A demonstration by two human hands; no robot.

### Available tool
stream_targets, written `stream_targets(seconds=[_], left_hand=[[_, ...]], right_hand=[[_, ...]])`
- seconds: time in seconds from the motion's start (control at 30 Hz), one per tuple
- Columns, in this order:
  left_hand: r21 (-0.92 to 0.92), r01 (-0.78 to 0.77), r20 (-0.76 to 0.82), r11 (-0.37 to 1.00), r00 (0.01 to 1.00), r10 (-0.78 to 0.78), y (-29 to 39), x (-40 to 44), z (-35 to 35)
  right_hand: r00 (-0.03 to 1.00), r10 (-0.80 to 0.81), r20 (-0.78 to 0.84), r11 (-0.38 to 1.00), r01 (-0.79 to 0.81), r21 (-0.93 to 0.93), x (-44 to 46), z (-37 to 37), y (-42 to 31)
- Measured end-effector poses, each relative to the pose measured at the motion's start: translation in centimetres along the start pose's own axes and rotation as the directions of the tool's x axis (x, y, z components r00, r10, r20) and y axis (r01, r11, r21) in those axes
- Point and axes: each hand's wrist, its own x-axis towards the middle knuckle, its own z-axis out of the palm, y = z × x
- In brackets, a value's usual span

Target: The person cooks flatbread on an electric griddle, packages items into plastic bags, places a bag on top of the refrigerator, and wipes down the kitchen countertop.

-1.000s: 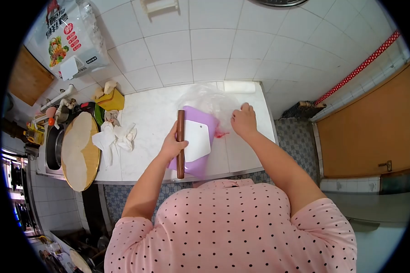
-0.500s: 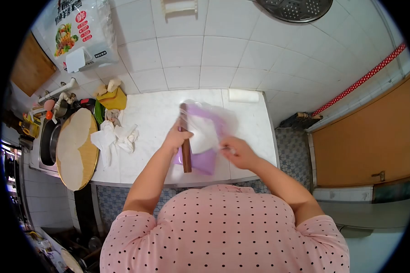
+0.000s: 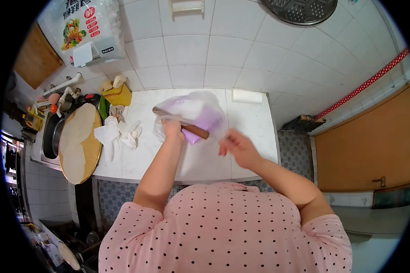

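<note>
My left hand (image 3: 172,129) is closed around a brown wooden rod (image 3: 197,131), with the clear plastic and purple bag (image 3: 208,114) gathered about it. The rod slants from upper left to lower right, its near end sticking out past the purple film. Something white shows inside the bag, but I cannot make out what it is. To the right, apart from the bag, my right hand (image 3: 242,149) hovers over the counter. Its fingers are partly bent and spread, a little blurred, with nothing visible in them.
White tissues (image 3: 118,136) lie on the counter (image 3: 146,168) at left. Beyond them a large round board (image 3: 80,143) leans by the sink (image 3: 53,136), with a yellow container (image 3: 117,96) behind. A white paper roll (image 3: 247,96) lies at the back right near the tiled wall.
The rod has swung from upright in view to a slant and moved left with the bag. My right hand has come away from the bag, and its fingers have spread.
</note>
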Motion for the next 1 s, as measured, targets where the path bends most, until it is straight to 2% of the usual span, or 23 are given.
stream_targets(seconds=[0.03,0.07,0.1,0.17,0.2,0.23,0.27,0.3,0.33,0.37,0.47,0.53,0.57,0.6,0.63,0.67,0.7,0.73,0.83,0.93,1.0], left_hand=[[-0.044,0.024,-0.038,0.999,0.999,-0.026,0.5,-0.2,0.3],[-0.092,0.046,-0.079,0.995,0.995,-0.054,0.8,-0.2,0.4],[0.041,0.034,-0.134,0.999,0.991,-0.029,0.4,0.9,0.5],[0.303,0.031,-0.227,0.953,0.973,0.041,-0.8,3.9,0.4],[0.206,-0.033,-0.207,0.978,0.975,0.077,-1.2,2.8,0.7],[0.106,-0.097,-0.192,0.990,0.975,0.116,-1.9,0.7,1.6],[0.007,-0.159,-0.178,0.987,0.971,0.158,-2.1,-0.9,1.9],[-0.037,-0.064,-0.124,0.997,0.990,0.059,-1.9,-1.6,1.5],[-0.076,0.035,-0.062,0.996,0.997,-0.040,-1.9,-2.2,1.4],[-0.107,0.138,0.006,0.985,0.990,-0.138,-1.9,-2.8,1.3],[0.108,0.279,0.206,0.954,0.933,-0.296,-1.5,-4.0,0.3],[0.394,0.327,0.227,0.859,0.871,-0.436,-1.8,-2.2,-0.1],[0.527,0.331,0.221,0.783,0.836,-0.503,-1.9,-1.1,-0.4],[0.812,0.001,0.282,0.583,0.874,-0.395,-1.6,0.2,-1.2],[0.918,-0.317,0.382,0.240,0.870,-0.312,-0.5,0.8,-1.9],[0.873,-0.482,0.453,-0.076,0.859,-0.240,0.0,1.1,-2.5],[0.740,-0.537,0.519,-0.404,0.839,-0.165,1.1,0.7,-2.6],[0.632,-0.469,0.556,-0.617,0.829,-0.060,3.3,-1.8,-2.2],[0.547,-0.602,0.604,-0.583,0.765,-0.223,7.7,-5.5,-0.9],[0.232,-0.640,0.479,-0.732,0.731,-0.487,10.8,-10.9,2.2],[-0.074,-0.591,0.458,-0.803,0.695,-0.554,11.2,-11.1,2.8]], right_hand=[[0.986,0.063,0.154,0.958,-0.017,-0.286,-0.3,0.6,0.1],[0.944,0.166,0.284,0.837,0.017,-0.548,-0.6,1.4,0.3],[0.929,0.247,0.274,0.801,-0.037,-0.598,-1.2,2.9,1.0],[0.916,0.320,0.240,0.874,-0.188,-0.449,-0.7,4.0,-1.0],[0.904,0.360,0.230,0.893,-0.262,-0.366,-0.4,4.2,-1.7],[0.955,0.162,0.247,0.985,-0.170,0.014,0.4,3.4,-0.6],[0.986,0.079,0.145,0.984,-0.100,0.145,1.3,2.5,-1.3],[1.000,0.009,0.028,0.964,-0.016,0.265,2.2,1.4,-2.2],[0.981,0.140,-0.135,0.887,-0.063,0.458,2.6,0.6,-2.9],[0.956,0.195,-0.221,0.817,-0.034,0.576,3.0,-0.9,-2.1],[0.925,0.223,-0.309,0.754,0.037,0.656,1.9,-3.3,-0.3],[0.897,0.304,-0.319,0.786,-0.047,0.617,0.9,-3.4,0.4],[0.883,0.330,-0.334,0.805,-0.078,0.588,0.4,-3.4,0.7],[0.868,0.353,-0.350,0.822,-0.109,0.559,0.0,-3.6,0.9],[0.870,0.324,-0.371,0.795,-0.039,0.605,-0.3,-4.3,1.5],[0.870,0.295,-0.395,0.763,0.035,0.645,-0.6,-5.5,2.3],[0.868,0.264,-0.422,0.725,0.110,0.680,-0.8,-6.6,2.6],[0.858,0.286,-0.426,0.723,0.099,0.684,-1.0,-7.3,2.1],[0.849,0.331,-0.412,0.728,0.048,0.684,-0.6,-9.7,1.1],[0.832,0.336,-0.442,0.760,0.038,0.649,0.9,-11.8,0.5],[0.811,0.365,-0.458,0.775,0.008,0.632,2.9,-14.0,0.3]])
